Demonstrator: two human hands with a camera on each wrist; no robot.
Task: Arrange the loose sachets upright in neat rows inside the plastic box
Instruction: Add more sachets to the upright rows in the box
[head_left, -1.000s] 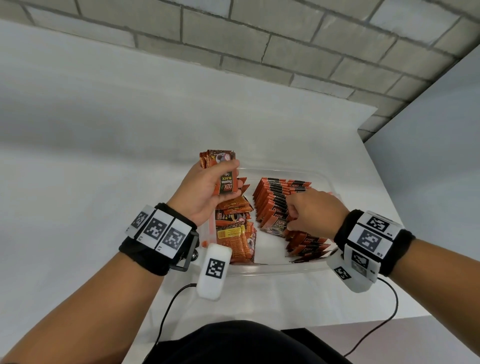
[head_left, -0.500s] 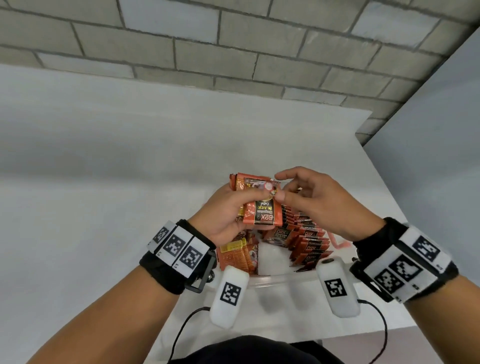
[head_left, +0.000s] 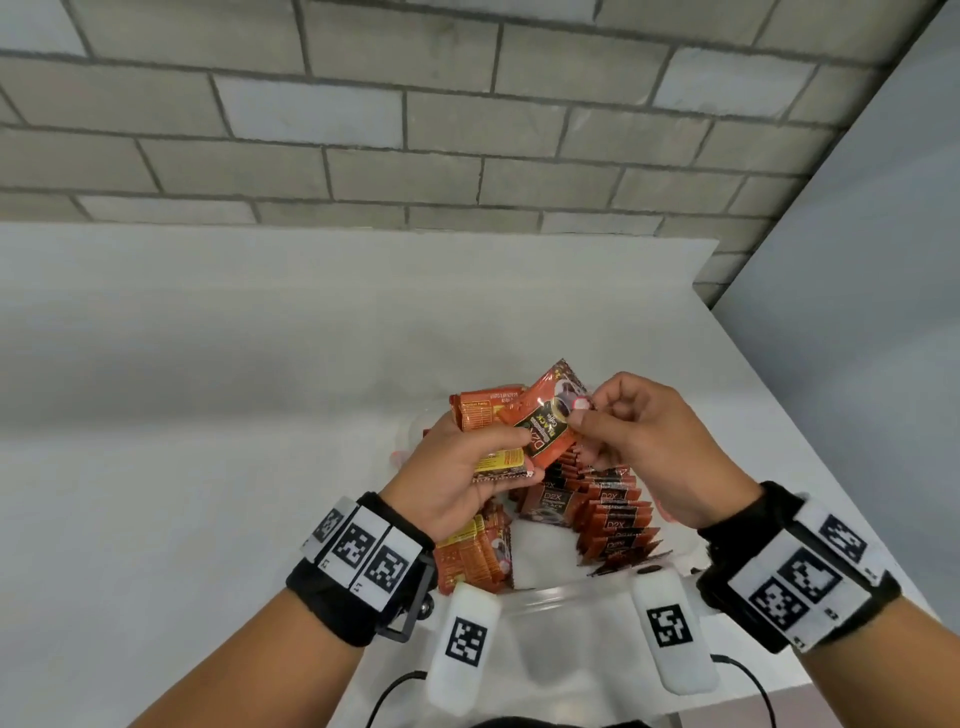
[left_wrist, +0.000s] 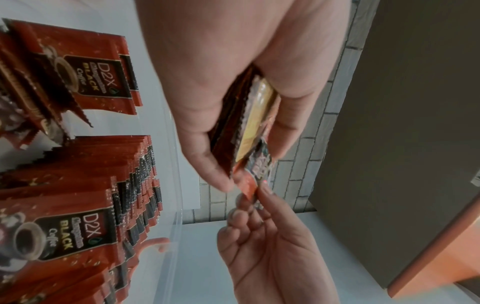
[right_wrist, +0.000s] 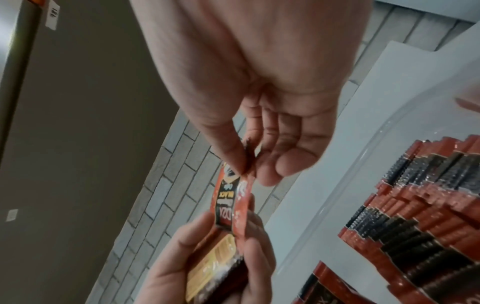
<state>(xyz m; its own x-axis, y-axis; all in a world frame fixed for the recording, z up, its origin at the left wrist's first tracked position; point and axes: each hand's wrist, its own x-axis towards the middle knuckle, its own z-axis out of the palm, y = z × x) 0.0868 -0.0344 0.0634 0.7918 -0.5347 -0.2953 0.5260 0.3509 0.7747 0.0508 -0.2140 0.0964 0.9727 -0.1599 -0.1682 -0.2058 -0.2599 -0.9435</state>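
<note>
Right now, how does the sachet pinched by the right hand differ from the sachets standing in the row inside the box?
The pinched sachet is tilted in the air above the plastic box, while the row of sachets stands inside it. The right hand and left hand both hold the pinched sachet; nothing touches the row. Both show the same orange D2X black coffee print.

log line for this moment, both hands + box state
left hand: holds sachet stack | right hand: pinches top sachet | plastic box: rows of upright sachets, loose pile remains
</note>
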